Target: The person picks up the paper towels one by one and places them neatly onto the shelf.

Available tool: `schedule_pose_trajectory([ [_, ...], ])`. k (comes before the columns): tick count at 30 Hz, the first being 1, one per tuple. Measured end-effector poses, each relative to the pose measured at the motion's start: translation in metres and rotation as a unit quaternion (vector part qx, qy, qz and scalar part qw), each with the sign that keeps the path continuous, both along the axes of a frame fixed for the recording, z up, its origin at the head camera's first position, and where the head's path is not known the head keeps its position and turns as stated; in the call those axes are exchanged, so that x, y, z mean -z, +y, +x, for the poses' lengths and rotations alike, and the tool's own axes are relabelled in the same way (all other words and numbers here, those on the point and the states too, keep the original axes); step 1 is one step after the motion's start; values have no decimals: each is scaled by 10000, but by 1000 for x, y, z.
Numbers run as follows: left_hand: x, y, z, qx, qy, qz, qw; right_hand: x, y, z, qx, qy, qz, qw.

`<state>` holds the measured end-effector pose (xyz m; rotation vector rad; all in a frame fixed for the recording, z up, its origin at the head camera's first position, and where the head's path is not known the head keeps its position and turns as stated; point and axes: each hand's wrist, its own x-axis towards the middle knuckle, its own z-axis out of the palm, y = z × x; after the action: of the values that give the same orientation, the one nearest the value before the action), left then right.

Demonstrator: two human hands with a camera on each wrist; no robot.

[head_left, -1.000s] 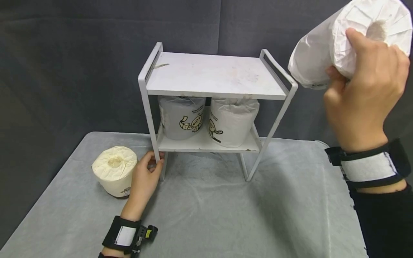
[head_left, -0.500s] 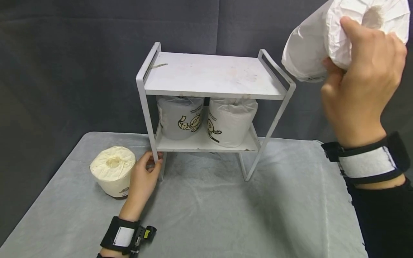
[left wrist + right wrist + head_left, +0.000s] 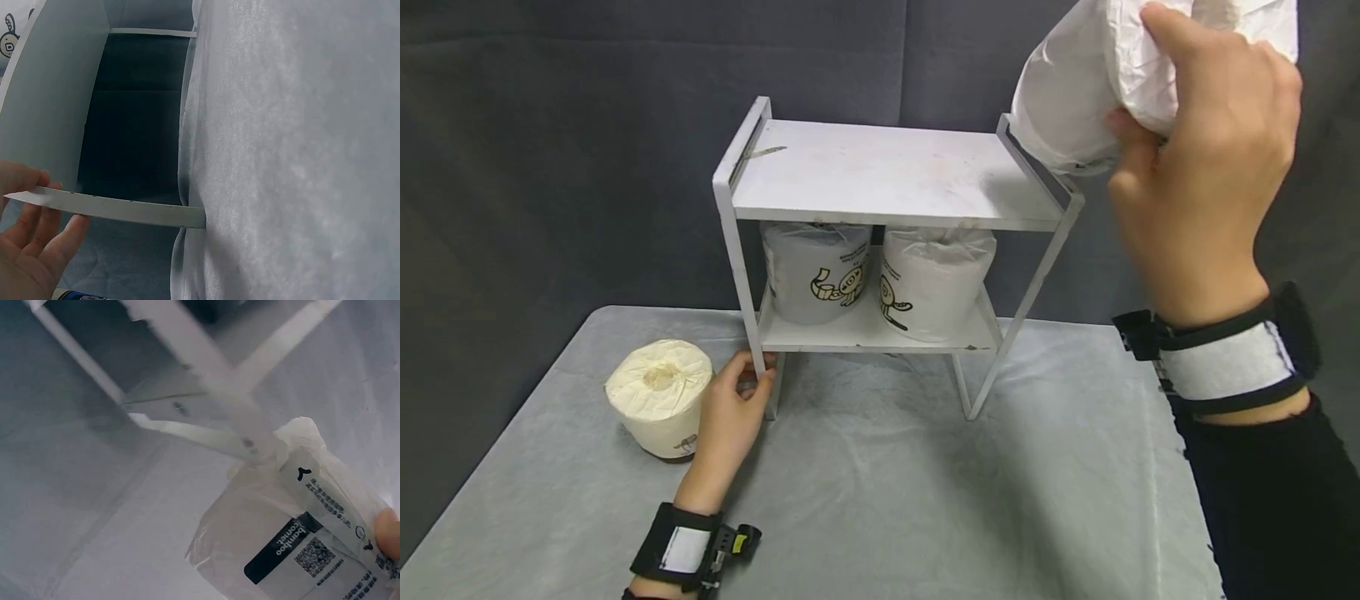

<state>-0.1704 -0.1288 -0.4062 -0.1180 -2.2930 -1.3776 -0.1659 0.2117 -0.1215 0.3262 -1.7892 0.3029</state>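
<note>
My right hand point(image 3: 1213, 158) grips a white paper-wrapped toilet roll point(image 3: 1067, 104), tilted, at the upper right of the head view. The roll overlaps the right rail of a white two-tier shelf point(image 3: 880, 171); its printed label point(image 3: 300, 550) shows in the right wrist view. Low on the shelf's left leg point(image 3: 119, 207), the thumb and fingers of my left hand point(image 3: 730, 417) pinch the metal. Two wrapped rolls stand side by side on the lower tier: a left roll point(image 3: 816, 271) and a right roll point(image 3: 936, 283).
A cream-wrapped toilet roll point(image 3: 658, 400) stands on the grey cloth-covered table point(image 3: 865, 500), just left of my left hand. Behind the shelf hangs a dark cloth backdrop point(image 3: 587, 167). The upper tier has raised rails at both ends.
My right hand has carried its roll left and slightly up, from beside the shelf to over its right rail. My left hand keeps its pinch on the leg.
</note>
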Motion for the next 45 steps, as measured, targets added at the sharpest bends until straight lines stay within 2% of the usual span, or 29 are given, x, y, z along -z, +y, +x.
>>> schedule_pose_trajectory([
  [15,-1,0,0,-3,-30,-15,10000,-9,-23,2,-365,-620,37,9974],
  [19,-1,1,0,-7,-41,-30,10000,-11,-27,1,-307,-840,144,9959],
  [23,-1,0,1,-20,-34,-41,10000,-13,-33,1,-219,-1071,-42,9940],
  [41,-1,0,2,41,-68,73,9999,-7,-55,-7,-403,-1158,821,9890],
  [45,-1,0,1,8,-52,-17,10000,-5,-58,-9,-428,-1149,953,9879],
])
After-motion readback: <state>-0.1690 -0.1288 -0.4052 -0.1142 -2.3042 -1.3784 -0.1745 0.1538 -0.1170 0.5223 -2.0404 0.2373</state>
